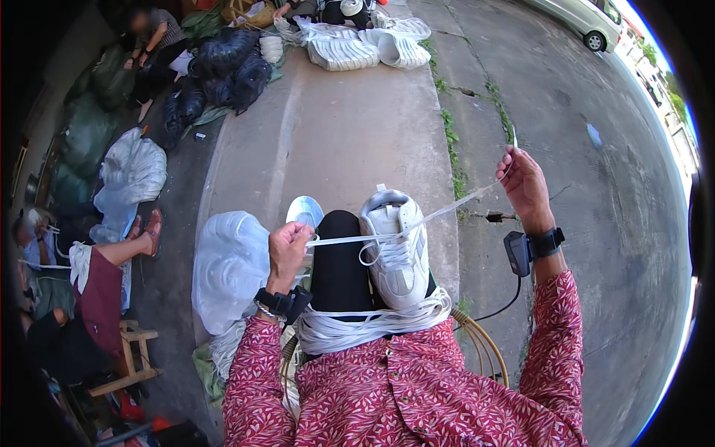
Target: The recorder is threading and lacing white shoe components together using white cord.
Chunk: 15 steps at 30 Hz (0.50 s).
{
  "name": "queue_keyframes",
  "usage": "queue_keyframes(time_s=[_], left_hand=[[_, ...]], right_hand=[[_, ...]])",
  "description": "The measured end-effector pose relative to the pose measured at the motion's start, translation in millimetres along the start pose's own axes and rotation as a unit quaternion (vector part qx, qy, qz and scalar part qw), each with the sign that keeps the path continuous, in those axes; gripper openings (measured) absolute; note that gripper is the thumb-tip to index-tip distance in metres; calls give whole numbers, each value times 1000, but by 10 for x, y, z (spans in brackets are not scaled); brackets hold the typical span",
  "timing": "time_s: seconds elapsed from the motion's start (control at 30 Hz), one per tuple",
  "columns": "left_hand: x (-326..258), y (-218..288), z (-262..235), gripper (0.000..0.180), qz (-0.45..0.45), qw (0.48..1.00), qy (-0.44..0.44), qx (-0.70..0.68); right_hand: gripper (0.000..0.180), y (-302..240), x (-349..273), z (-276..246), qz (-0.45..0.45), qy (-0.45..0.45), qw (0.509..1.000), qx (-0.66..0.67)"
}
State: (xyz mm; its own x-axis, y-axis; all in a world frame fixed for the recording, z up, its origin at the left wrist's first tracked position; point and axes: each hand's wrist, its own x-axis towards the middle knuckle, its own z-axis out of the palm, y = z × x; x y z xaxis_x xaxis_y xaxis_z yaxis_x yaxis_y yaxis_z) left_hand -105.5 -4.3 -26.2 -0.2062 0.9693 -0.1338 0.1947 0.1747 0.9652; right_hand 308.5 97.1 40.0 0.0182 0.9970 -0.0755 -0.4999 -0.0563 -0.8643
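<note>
A white sneaker (395, 249) rests on my right thigh, its toe toward me and its front partly laced. My left hand (287, 253), left of the shoe, is closed on a white shoelace (339, 241) that runs across to the sneaker. From there a lace stretches up and right to my right hand (525, 186), raised out over the pavement, its fingers pinched on it. A thin, pale pointed piece (515, 137) sticks up from those fingers; I cannot tell whether it is a tool or the lace's end. A bundle of white laces (372, 324) lies across my lap.
Beside my left leg sit a clear plastic bag (229, 272) and another shoe (304, 211), partly hidden. People sit at the left among dark bags (227, 63) and a wooden stool (128, 357). Rows of white shoes (342, 52) lie ahead; a van (585, 18) stands far right.
</note>
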Motion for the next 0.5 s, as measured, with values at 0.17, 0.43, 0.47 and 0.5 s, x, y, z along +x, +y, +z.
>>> queue_keyframes(time_s=[0.17, 0.43, 0.47, 0.5], left_hand=[[33, -231, -208, 13, -29, 998, 39, -46], [-13, -6, 157, 18, 25, 999, -10, 40], [-4, 9, 196, 18, 46, 997, -19, 51], [15, -19, 228, 19, 60, 997, -26, 44]], right_hand=[[16, -27, -35, -62, 2, -8, 1000, -11], [16, -428, -99, -61, -41, -37, 998, -2], [16, -598, -104, -142, -77, -48, 996, 15], [16, -784, -93, -275, -127, -66, 989, 27]])
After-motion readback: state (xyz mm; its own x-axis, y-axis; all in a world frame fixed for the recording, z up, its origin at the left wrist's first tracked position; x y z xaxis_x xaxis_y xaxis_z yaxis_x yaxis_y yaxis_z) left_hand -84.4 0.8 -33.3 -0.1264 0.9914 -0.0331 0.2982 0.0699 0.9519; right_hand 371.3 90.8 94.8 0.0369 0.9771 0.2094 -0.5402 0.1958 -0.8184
